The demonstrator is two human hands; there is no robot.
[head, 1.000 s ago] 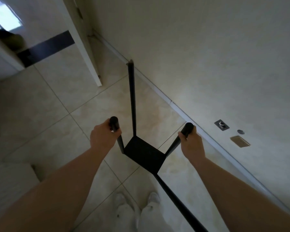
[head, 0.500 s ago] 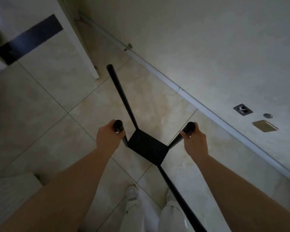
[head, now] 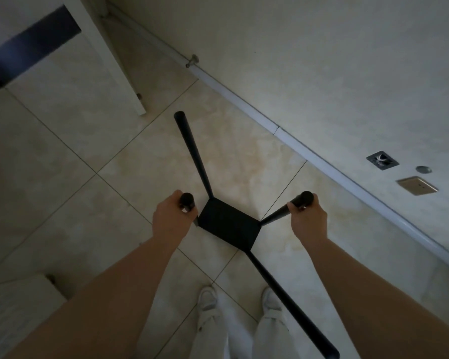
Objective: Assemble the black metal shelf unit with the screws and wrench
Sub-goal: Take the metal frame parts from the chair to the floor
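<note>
Item: black metal shelf unit [head: 230,226], seen from above. One square black panel low down, with four round black posts rising from its corners. It is placed over a beige tiled floor [head: 62,177], near the white skirting board [head: 290,137] of a pale wall [head: 322,60]; whether the unit touches the floor cannot be told.

Posts: far post [head: 191,149] leans away toward the upper left; near post [head: 290,304] runs toward the lower right edge of the view. The other two are held.

Left hand [head: 170,220]: fingers curled round the top of the left post [head: 187,201], gripping it.

Right hand [head: 307,220]: fingers curled round the top of the right post [head: 297,202], gripping it. The hands are well apart, the panel between them.

Person: two bare forearms, pale trousers, white shoes [head: 208,296] standing just behind the unit.

Surroundings: white door frame [head: 114,58] at upper left; metal door stop [head: 192,60] at the skirting; on the wall at right, a dark square opening [head: 382,159], a small round fitting [head: 423,169] and a gold-coloured cover plate [head: 417,186].
</note>
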